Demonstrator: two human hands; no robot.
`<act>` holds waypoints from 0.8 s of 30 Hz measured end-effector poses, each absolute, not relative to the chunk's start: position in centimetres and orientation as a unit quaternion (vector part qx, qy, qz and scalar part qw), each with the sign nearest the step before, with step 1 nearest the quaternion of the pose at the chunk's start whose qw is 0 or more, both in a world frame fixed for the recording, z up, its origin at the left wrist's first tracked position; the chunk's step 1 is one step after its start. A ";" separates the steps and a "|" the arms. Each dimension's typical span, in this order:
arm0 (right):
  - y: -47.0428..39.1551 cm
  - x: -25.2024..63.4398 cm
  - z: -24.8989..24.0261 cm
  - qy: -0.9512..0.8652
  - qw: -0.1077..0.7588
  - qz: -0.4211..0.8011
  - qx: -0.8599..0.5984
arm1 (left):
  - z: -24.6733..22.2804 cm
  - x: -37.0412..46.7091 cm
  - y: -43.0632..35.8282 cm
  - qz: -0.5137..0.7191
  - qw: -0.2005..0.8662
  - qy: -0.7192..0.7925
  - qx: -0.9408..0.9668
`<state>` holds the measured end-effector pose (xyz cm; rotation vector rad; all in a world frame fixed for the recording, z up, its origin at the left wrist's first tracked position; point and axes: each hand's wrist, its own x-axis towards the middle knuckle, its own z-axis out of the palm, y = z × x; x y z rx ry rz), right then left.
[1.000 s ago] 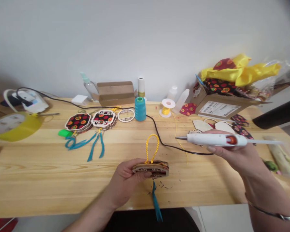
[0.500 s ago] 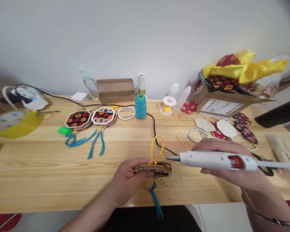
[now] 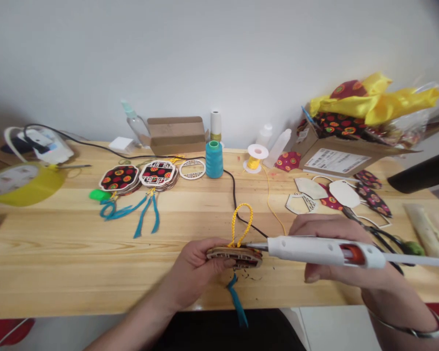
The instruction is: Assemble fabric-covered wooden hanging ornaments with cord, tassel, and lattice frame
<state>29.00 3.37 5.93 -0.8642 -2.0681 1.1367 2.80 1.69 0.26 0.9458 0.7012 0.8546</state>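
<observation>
My left hand point(image 3: 203, 261) is closed round the left end of a layered wooden ornament point(image 3: 237, 258), holding it on edge just above the table. A braided yellow cord loop point(image 3: 242, 222) rises from its top edge, and a teal ribbon point(image 3: 237, 304) hangs below. In my right hand point(image 3: 336, 263) is a white hot glue gun point(image 3: 307, 249), gripped from behind with a glue stick point(image 3: 419, 261) out of its rear. The metal nozzle point(image 3: 256, 246) lies at the ornament's top edge, right of the loop's base; whether glue is coming out cannot be made out.
Two stacked ornaments with teal ribbons point(image 3: 146, 214) lie left of the teal thread cone point(image 3: 214, 160). A yellow cord spool point(image 3: 255, 158) stands behind. Wooden and fabric pieces point(image 3: 344, 195) lie right, before a cardboard box point(image 3: 336, 158). A black cable point(image 3: 234, 190) crosses the table.
The glue gun in my right hand has moved left and slightly down, bringing its nozzle from beside the ornament to its top edge. My left hand keeps holding the ornament almost still.
</observation>
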 end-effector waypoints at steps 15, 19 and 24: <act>3.5 28.9 5.8 -0.770 0.306 0.456 -0.325 | 0.2 2.7 1.7 0.377 0.737 0.336 0.449; 3.5 28.8 5.7 -0.771 0.299 0.454 -0.331 | 0.4 2.8 1.8 0.371 0.739 0.341 0.448; 3.5 28.7 5.6 -0.768 0.306 0.458 -0.326 | 0.4 2.8 1.7 0.362 0.732 0.346 0.461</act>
